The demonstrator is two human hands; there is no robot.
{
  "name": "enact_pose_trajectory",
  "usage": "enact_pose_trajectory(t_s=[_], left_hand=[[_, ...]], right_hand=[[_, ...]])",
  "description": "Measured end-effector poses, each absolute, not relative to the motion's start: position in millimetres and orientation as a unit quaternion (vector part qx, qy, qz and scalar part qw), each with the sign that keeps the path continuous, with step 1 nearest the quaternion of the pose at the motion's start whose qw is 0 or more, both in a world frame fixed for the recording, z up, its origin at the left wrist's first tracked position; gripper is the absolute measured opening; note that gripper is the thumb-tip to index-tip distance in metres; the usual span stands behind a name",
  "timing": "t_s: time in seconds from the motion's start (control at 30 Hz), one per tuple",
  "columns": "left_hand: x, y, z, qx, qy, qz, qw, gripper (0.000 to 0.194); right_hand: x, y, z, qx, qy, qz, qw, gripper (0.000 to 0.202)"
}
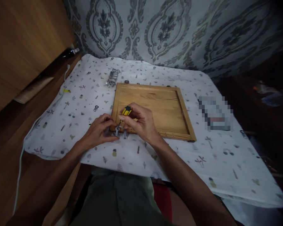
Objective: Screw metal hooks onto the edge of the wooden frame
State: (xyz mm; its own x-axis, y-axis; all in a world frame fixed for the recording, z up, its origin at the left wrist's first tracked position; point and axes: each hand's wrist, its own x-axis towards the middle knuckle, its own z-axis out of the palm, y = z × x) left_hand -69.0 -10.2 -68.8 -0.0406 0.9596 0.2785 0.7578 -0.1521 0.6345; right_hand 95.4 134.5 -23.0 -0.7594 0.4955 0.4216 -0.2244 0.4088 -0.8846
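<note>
A wooden framed panel (155, 110) lies flat on the patterned cloth. At its near left corner sits a small metal hinge (117, 131), with another metal piece (125, 134) just to its right. My right hand (141, 121) grips a yellow and black screwdriver (126, 111), its shaft slanting down to the hinge. On the other side, my left hand (99, 130) has thumb and fingers around the hinge, apart from each other, the fingers by the panel's left corner and the thumb beside the hinge. Whether they press on the metal is hard to make out.
Several metal hinges (113, 77) are piled beyond the panel's far left corner. A blurred-out item (215, 113) lies at the right. Along the left edge runs a white cable (25, 138). The cloth (179, 166) reaches the patterned wall (136, 28).
</note>
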Motion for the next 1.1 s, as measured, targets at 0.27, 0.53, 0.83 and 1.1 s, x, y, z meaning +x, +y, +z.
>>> enact_pose_trajectory(t_s=[0.27,0.53,0.83,1.1], left_hand=[[-69.2,-10.5,-70.5,0.675,0.637,0.344,0.145,0.040],[-69.2,-10.0,-70.4,0.673,0.640,0.342,0.146,0.039],[-68.6,-10.2,-67.9,0.674,0.639,0.341,0.147,0.038],[-67.6,-10.3,-68.6,0.667,0.646,0.340,0.151,0.038]], right_hand=[[93.9,133.8,-23.4,-0.100,-0.777,0.506,0.361,0.044],[95.3,134.6,-25.3,-0.092,-0.780,0.497,0.369,0.039],[99.2,133.9,-20.1,-0.092,-0.743,0.502,0.433,0.027],[99.2,134.3,-19.9,-0.097,-0.776,0.493,0.381,0.036]])
